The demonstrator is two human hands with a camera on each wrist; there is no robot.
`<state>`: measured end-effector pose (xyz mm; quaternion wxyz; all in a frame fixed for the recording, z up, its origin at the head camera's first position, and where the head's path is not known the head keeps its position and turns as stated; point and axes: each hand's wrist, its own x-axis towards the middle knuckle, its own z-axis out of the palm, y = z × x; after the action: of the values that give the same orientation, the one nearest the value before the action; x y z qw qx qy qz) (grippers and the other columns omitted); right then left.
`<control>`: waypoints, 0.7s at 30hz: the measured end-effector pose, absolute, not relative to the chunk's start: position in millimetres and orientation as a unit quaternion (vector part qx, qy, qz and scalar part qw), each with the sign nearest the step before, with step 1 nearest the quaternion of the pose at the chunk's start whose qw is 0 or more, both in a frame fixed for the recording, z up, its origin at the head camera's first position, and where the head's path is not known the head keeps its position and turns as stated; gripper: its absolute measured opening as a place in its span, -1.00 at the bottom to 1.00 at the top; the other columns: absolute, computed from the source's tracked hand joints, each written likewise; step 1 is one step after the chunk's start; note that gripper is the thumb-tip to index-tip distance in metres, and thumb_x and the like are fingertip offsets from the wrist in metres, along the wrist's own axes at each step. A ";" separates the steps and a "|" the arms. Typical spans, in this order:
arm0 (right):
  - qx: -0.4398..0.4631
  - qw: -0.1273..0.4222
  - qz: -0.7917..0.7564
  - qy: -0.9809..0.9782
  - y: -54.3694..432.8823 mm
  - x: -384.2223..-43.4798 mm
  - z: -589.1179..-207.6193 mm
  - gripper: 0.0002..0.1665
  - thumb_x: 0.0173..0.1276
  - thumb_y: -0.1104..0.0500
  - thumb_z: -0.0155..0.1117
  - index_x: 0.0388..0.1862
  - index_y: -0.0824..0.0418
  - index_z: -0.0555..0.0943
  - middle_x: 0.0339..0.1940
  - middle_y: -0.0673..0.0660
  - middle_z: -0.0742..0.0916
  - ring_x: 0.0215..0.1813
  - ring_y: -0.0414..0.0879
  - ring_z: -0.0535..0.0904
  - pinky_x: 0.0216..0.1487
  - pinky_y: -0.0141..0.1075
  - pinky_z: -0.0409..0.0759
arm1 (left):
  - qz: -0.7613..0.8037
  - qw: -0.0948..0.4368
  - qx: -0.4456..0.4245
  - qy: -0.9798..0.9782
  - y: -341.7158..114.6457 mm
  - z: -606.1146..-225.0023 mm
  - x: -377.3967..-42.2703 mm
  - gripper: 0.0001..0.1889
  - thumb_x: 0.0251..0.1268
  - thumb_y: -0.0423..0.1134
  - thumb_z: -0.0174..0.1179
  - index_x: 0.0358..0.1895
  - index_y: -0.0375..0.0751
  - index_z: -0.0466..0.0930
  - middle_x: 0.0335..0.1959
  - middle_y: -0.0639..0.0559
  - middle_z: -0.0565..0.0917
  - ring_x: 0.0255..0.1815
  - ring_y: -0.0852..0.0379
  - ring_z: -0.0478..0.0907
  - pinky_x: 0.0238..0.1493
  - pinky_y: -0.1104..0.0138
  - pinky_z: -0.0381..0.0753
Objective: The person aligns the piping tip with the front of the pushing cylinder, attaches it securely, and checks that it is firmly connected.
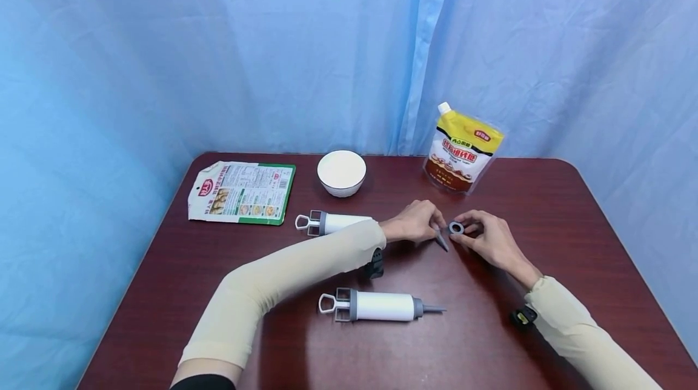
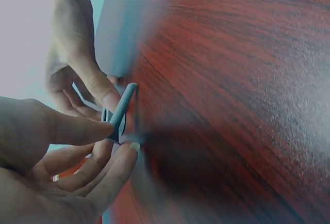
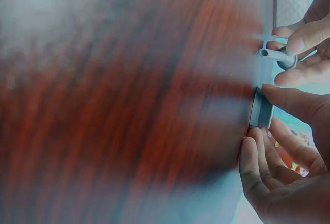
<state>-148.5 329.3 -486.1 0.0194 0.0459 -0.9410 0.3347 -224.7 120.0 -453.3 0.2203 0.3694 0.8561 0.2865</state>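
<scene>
My left hand (image 1: 418, 221) pinches a small grey nozzle (image 1: 442, 241) with a thin tube, its tip pointing down and toward me in the head view. Close by on the right, my right hand (image 1: 492, 238) holds a grey ring-shaped cap (image 1: 456, 228) between thumb and fingers. In the right wrist view the nozzle's tube (image 3: 273, 55) shows a hollow end, and the ring (image 3: 261, 108) is seen from its side. Nozzle and ring look apart there. Behind my left forearm lies a white syringe-like press (image 1: 343, 223), its front end hidden by the arm.
Nearer me lies a second white press (image 1: 384, 306) with a grey nozzle fitted. A white bowl (image 1: 341, 173) stands at the back, left of an upright yellow-and-brown pouch (image 1: 461, 151). A flat white-and-green packet (image 1: 243, 192) lies at the table's (image 1: 180, 293) back left. Blue curtains (image 1: 305, 51) hang behind.
</scene>
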 end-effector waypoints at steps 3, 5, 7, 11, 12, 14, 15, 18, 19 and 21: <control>0.041 0.015 0.335 -0.941 329.7 -148.4 -485.2 -0.63 0.31 0.11 0.56 0.02 0.25 0.72 -0.13 0.26 0.83 -0.20 0.02 0.81 -0.25 -0.47 0.64 | 0.294 0.222 0.372 0.852 116.6 -453.2 -226.9 -0.75 0.35 -0.40 0.29 0.02 -0.20 0.82 -0.20 0.02 0.87 -0.28 0.33 0.68 -0.24 0.61 0.50; 0.035 0.010 0.335 -0.941 330.1 -147.9 -484.9 -0.63 0.32 0.09 0.55 0.01 0.25 0.72 -0.16 0.25 0.84 -0.21 -0.02 0.80 -0.26 -0.47 0.64 | 0.301 0.227 0.372 0.848 114.3 -453.2 -228.0 -0.76 0.34 -0.41 0.30 0.00 -0.20 0.83 -0.22 0.02 0.87 -0.30 0.35 0.67 -0.23 0.61 0.50; 0.028 0.002 0.340 -0.940 330.7 -147.0 -485.2 -0.62 0.33 0.07 0.55 0.01 0.26 0.72 -0.18 0.24 0.84 -0.22 -0.06 0.80 -0.25 -0.49 0.65 | 0.302 0.229 0.372 0.847 112.4 -452.8 -228.7 -0.77 0.32 -0.39 0.31 -0.01 -0.19 0.83 -0.24 0.05 0.86 -0.32 0.38 0.66 -0.23 0.62 0.51; 0.014 -0.018 0.359 -0.933 332.0 -142.6 -484.9 -0.61 0.35 0.04 0.53 0.00 0.28 0.70 -0.20 0.22 0.84 -0.24 -0.17 0.79 -0.23 -0.52 0.67 | 0.323 0.238 0.362 0.841 109.6 -452.1 -230.2 -0.80 0.32 -0.36 0.37 -0.03 -0.19 0.83 -0.26 0.04 0.85 -0.32 0.34 0.64 -0.24 0.59 0.53; 0.013 -0.021 0.363 -0.931 332.3 -141.2 -484.7 -0.60 0.36 0.03 0.53 0.01 0.28 0.70 -0.19 0.22 0.84 -0.24 -0.19 0.79 -0.22 -0.53 0.67 | 0.326 0.238 0.360 0.841 108.8 -452.0 -230.5 -0.81 0.32 -0.34 0.38 -0.04 -0.19 0.83 -0.25 0.05 0.84 -0.30 0.33 0.65 -0.23 0.58 0.54; 0.013 -0.023 0.368 -0.930 332.9 -137.8 -484.4 -0.59 0.36 0.02 0.52 0.02 0.27 0.69 -0.17 0.22 0.83 -0.24 -0.24 0.78 -0.20 -0.53 0.67 | 0.337 0.241 0.354 0.838 107.2 -452.2 -231.1 -0.81 0.33 -0.33 0.39 -0.04 -0.20 0.83 -0.24 0.04 0.84 -0.28 0.28 0.65 -0.23 0.57 0.56; 0.015 -0.021 0.370 -0.929 333.1 -136.2 -484.6 -0.57 0.37 0.00 0.52 0.02 0.27 0.69 -0.17 0.22 0.83 -0.23 -0.26 0.78 -0.20 -0.53 0.67 | 0.339 0.240 0.353 0.838 106.2 -452.3 -231.3 -0.81 0.33 -0.33 0.40 -0.03 -0.19 0.83 -0.23 0.04 0.84 -0.26 0.27 0.66 -0.22 0.57 0.56; 0.029 -0.019 0.377 -0.925 333.4 -130.6 -486.0 -0.56 0.38 -0.01 0.50 0.09 0.23 0.68 -0.11 0.20 0.82 -0.20 -0.29 0.77 -0.17 -0.51 0.68 | 0.340 0.235 0.357 0.838 102.2 -452.3 -230.4 -0.81 0.34 -0.31 0.40 -0.03 -0.19 0.82 -0.23 0.04 0.83 -0.25 0.25 0.66 -0.21 0.57 0.57; 0.035 -0.020 0.381 -0.924 333.5 -128.6 -486.6 -0.57 0.39 0.00 0.49 0.11 0.21 0.68 -0.09 0.20 0.82 -0.19 -0.29 0.77 -0.16 -0.50 0.69 | 0.341 0.234 0.359 0.837 100.8 -452.2 -229.8 -0.81 0.34 -0.31 0.40 -0.03 -0.19 0.82 -0.24 0.04 0.82 -0.25 0.25 0.66 -0.21 0.57 0.56; 0.048 -0.022 0.388 -0.920 333.5 -124.5 -487.7 -0.59 0.41 0.03 0.48 0.14 0.17 0.68 -0.06 0.18 0.82 -0.17 -0.26 0.78 -0.14 -0.49 0.70 | 0.341 0.228 0.367 0.835 97.9 -451.7 -228.3 -0.81 0.34 -0.29 0.40 -0.03 -0.19 0.82 -0.27 0.04 0.81 -0.28 0.26 0.66 -0.22 0.58 0.56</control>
<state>-124.5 333.5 -487.7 -0.0220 0.0475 -0.9200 0.3883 -228.3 97.9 -451.7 0.2282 0.3667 0.8349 0.3411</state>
